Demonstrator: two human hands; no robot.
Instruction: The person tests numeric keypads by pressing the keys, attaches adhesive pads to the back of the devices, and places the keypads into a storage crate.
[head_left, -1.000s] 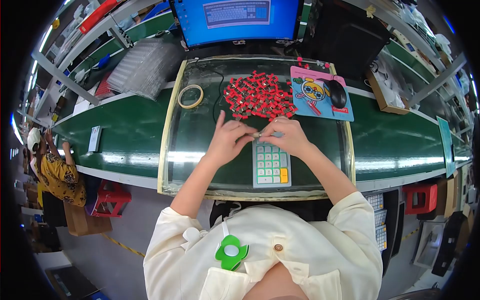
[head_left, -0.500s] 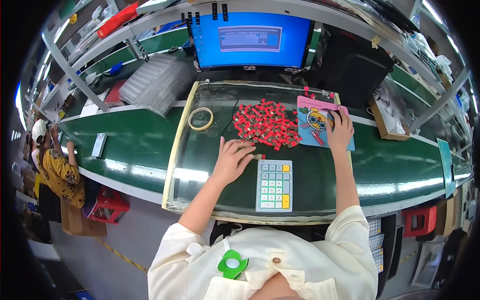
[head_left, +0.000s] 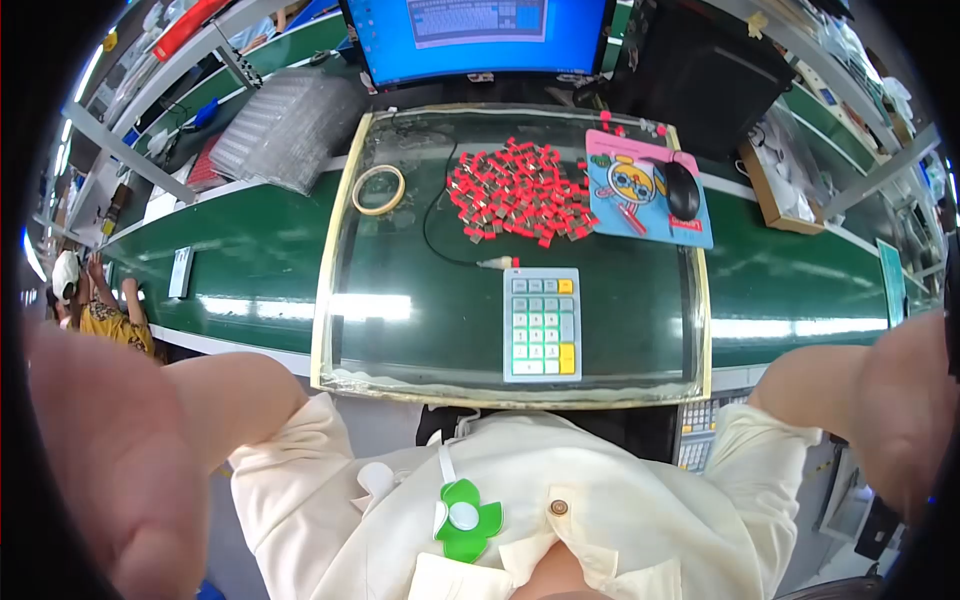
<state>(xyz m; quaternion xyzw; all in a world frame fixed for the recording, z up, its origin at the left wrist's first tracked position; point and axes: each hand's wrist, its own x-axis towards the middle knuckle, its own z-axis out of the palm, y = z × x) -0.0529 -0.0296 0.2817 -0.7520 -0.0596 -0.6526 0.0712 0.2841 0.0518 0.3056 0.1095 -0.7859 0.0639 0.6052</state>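
My left hand is raised close to the camera at the lower left, large and blurred. At the right edge my right hand is just as near and cut off by the dark rim. The fingers of both are hidden or smeared, and I see no object in either. Away from both hands, a numeric keypad with white, grey and yellow keys lies on the glass-topped work mat. At its top edge sits a cable plug with a red-tipped piece. Behind it spreads a heap of small red-and-metal USB pieces.
A black mouse rests on a cartoon mouse pad. A tape roll lies at the left. Behind stand a monitor, stacked clear plastic trays and a cardboard box. Another person sits far left.
My left hand has left the cable plug and my right hand has let go of the mouse. Both have come up toward the camera. The view has tilted downward.
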